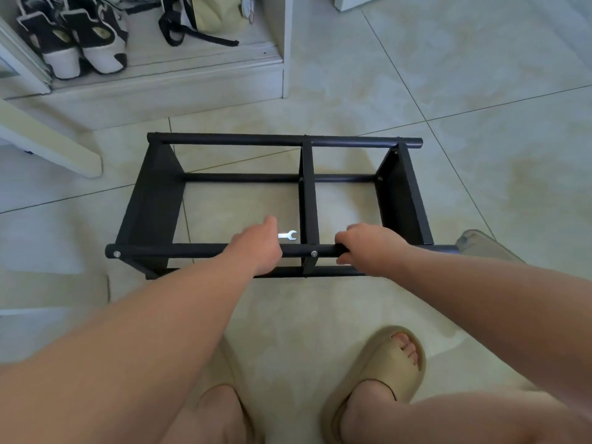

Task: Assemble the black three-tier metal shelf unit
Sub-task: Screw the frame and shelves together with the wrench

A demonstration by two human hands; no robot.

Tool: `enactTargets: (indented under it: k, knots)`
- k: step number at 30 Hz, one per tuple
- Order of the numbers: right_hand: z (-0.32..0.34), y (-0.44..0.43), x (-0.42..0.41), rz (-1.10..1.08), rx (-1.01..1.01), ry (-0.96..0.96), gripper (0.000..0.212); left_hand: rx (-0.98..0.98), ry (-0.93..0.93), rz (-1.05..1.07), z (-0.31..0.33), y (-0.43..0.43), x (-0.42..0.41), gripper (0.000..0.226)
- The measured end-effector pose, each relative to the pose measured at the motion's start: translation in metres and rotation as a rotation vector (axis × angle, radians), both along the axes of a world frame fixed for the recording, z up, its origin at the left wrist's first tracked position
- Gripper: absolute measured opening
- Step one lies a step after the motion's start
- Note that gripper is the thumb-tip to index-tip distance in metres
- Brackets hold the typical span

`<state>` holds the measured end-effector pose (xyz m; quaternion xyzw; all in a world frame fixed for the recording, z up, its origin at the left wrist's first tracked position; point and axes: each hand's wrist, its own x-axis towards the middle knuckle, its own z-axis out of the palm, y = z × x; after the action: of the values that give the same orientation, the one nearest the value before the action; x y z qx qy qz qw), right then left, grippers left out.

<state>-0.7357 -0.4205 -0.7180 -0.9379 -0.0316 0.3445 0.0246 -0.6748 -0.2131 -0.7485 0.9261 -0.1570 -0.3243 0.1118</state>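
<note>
Shelf frame [153,203], black metal, stands on the tiled floor [448,91] directly ahead of the person, just beyond their feet. It consists of two end panels joined by round rails, with a flat centre divider [309,193] running from the front rails to the back rails. The near top rail [192,250] carries a visible screw head at its left end [117,254] and another at the divider joint [314,253].

Right hand [368,245] grips the near top rail just right of the divider, fingers curled over the top and thumb underneath. Left hand [256,245] lies across the same rail left of the divider, back of the hand uppermost, fingers out of sight beyond it; their grip cannot be determined. A small silver wrench [287,235] shows just beside this hand, inside the frame; whether it is held or lying on the floor cannot be told.

Both feet wear beige slippers [378,379]. A white cabinet [285,59] at upper left holds black-and-white shoes [70,36] and a bag with black straps [198,20].
</note>
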Motion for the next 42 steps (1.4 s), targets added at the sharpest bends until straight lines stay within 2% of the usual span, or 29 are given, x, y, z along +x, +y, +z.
enactTargets:
  k: [9, 12, 15, 18, 24, 29, 34, 40, 42]
  knots:
    - [-0.033, 0.001, 0.0, 0.077, 0.016, 0.028, 0.035, 0.105, 0.133, -0.007, -0.022, -0.001, 0.012, 0.01]
    - [-0.033, -0.002, 0.002, 0.048, 0.053, -0.046, 0.072, 0.188, 0.122, -0.126, -0.007, -0.01, 0.025, 0.006]
    - [-0.032, 0.003, 0.006, 0.106, 0.069, -0.183, 0.11, 0.237, 0.06, -0.264, 0.014, -0.018, 0.049, 0.016]
    - [-0.036, 0.009, 0.013, 0.146, 0.051, -0.189, 0.125, 0.204, 0.045, -0.305, 0.024, -0.017, 0.071, 0.026]
    - [-0.058, 0.007, 0.023, 0.157, 0.05, -0.177, 0.12, -0.044, 0.211, -0.146, 0.0, -0.005, 0.078, 0.011]
    - [-0.076, 0.0, 0.019, 0.178, 0.105, -0.292, 0.118, -0.144, 0.334, -0.068, -0.026, -0.006, 0.08, 0.007]
    - [-0.089, 0.0, 0.017, 0.208, 0.154, -0.377, 0.115, -0.378, 0.521, 0.201, -0.048, -0.007, 0.07, 0.006]
    - [-0.092, -0.001, 0.017, 0.229, 0.195, -0.426, 0.114, -0.588, 0.831, 0.501, -0.057, -0.012, 0.061, 0.01]
    - [-0.092, -0.002, 0.017, 0.228, 0.209, -0.429, 0.115, -0.624, 0.87, 0.546, -0.059, -0.015, 0.061, 0.009]
